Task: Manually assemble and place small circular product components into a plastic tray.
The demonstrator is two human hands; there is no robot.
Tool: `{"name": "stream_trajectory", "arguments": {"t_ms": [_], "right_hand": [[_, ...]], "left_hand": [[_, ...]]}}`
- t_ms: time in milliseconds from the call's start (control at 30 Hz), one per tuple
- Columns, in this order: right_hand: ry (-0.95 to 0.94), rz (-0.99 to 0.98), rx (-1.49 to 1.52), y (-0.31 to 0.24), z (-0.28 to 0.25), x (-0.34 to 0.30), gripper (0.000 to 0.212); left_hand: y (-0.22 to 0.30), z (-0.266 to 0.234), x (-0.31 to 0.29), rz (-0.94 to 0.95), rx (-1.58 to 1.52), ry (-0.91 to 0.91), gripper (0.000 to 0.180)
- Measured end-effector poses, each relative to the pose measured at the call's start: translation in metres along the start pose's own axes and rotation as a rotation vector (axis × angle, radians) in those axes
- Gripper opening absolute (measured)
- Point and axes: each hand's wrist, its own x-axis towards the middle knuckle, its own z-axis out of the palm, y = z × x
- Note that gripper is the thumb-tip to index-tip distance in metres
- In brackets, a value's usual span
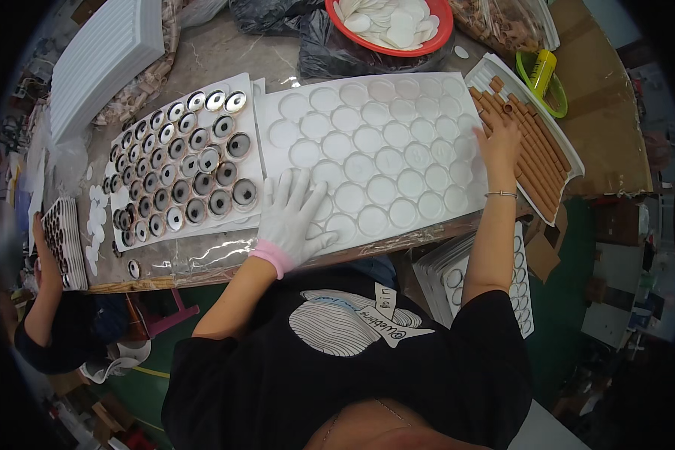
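Observation:
My left hand, in a white glove with a pink cuff, lies flat with fingers spread on the near left corner of a white foam tray full of round white discs. My bare right hand, a thin bracelet on its wrist, reaches past the tray's right edge and touches brown cylindrical sticks lying in rows in a white tray. Whether its fingers grip a stick I cannot tell.
A second white tray to the left holds several round metal-rimmed dark pieces. A red bowl of white discs stands at the back, with black bags beside it. A green holder sits far right. Another person holds a tray at the left.

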Motion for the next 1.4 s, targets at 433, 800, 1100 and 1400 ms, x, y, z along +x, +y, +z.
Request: {"name": "stream_trajectory", "arguments": {"t_ms": [433,800,1100,1400], "right_hand": [[-0.057,0.059,-0.099,-0.134,0.019,0.177,0.019],[0.375,0.007,0.199,-0.114,0.009,0.135,0.019],[0.169,0.072,1.046,-0.198,0.014,0.082,0.015],[-0.268,0.012,0.760,-0.264,0.059,0.093,0.015]], "left_hand": [[-0.156,-0.059,0.047,-0.179,-0.107,0.441,0.018],[-0.178,-0.048,0.107,-0.052,-0.004,0.455,0.007],[-0.129,-0.010,0.152,0.297,0.194,0.198,0.013],[-0.165,-0.039,0.095,-0.005,-0.329,0.349,0.017]]}}
